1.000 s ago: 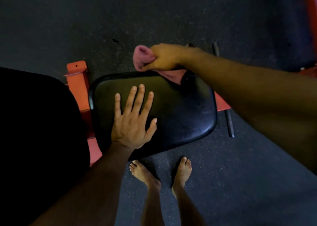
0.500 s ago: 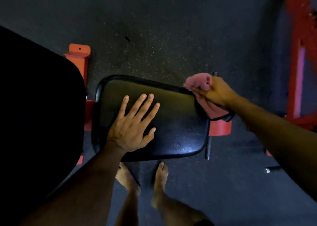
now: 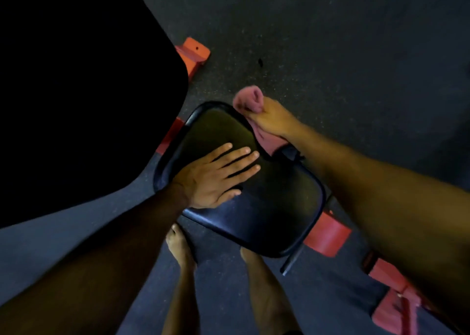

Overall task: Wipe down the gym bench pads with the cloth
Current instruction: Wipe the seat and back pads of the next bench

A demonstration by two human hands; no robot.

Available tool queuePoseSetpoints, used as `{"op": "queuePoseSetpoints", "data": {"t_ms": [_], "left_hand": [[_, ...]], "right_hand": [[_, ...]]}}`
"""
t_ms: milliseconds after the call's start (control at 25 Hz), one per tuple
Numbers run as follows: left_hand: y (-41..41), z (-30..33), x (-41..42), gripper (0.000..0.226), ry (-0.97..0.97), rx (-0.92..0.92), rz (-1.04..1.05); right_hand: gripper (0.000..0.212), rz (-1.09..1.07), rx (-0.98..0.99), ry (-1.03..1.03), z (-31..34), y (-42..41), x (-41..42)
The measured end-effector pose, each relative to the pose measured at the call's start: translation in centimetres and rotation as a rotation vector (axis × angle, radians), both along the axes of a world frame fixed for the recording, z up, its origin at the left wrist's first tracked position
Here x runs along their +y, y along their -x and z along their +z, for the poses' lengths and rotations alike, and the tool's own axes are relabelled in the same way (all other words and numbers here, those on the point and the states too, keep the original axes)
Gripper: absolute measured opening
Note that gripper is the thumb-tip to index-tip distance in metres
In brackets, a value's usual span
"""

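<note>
From here I count two black pads, a big one (image 3: 84, 85) and a small one (image 3: 267, 207), one pink cloth (image 3: 248, 100), two hands (image 3: 211, 179) (image 3: 273, 121) and two bare feet (image 3: 179, 245) (image 3: 250, 255).

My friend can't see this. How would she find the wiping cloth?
Find the small black seat pad in the middle. At its far edge, the right hand grips the cloth. It is the only soft, pink, bunched-up thing; the frame parts nearby are hard and orange-red.

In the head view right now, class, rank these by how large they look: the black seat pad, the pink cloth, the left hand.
1. black seat pad, clearly largest.
2. left hand, flat on the pad.
3. pink cloth, though the right hand grips and hides part of it, so its full size is unsure.
</note>
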State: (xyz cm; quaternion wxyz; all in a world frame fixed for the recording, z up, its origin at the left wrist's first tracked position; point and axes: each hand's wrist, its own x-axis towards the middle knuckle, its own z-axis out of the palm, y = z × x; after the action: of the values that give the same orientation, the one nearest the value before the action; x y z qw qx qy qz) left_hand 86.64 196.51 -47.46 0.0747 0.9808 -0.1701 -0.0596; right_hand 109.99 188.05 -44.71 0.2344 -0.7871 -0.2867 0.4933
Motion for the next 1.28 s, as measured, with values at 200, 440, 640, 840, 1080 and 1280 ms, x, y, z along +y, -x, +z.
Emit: {"op": "queuePoseSetpoints", "data": {"t_ms": [200, 440, 640, 840, 1080, 1280], "left_hand": [[0.1, -0.4, 0.3, 0.068, 0.017, 0.014, 0.011], [0.0, -0.3, 0.4, 0.066, 0.011, 0.055, 0.009], [-0.2, -0.1, 0.3, 0.068, 0.007, 0.077, 0.008], [-0.2, 0.2, 0.0, 0.066, 0.01, 0.043, -0.006], [0.0, 0.1, 0.2, 0.061, 0.006, 0.032, -0.014], [-0.1, 0.5, 0.2, 0.062, -0.019, 0.062, -0.058]], "right_hand": [[0.037, 0.266, 0.035, -0.17, -1.6, -0.1, 9.5], [0.017, -0.021, 0.075, -0.007, -1.1, -1.0, -2.7], [0.016, -0.011, 0.059, -0.077, -0.6, -0.9, -4.8], [0.028, 0.076, -0.085, -0.206, -0.7, -0.4, 3.6], [0.026, 0.08, -0.134, -0.051, 0.2, -0.2, -6.0], [0.044, -0.352, -0.462, 0.092, 4.7, 5.7, -18.9]]}}
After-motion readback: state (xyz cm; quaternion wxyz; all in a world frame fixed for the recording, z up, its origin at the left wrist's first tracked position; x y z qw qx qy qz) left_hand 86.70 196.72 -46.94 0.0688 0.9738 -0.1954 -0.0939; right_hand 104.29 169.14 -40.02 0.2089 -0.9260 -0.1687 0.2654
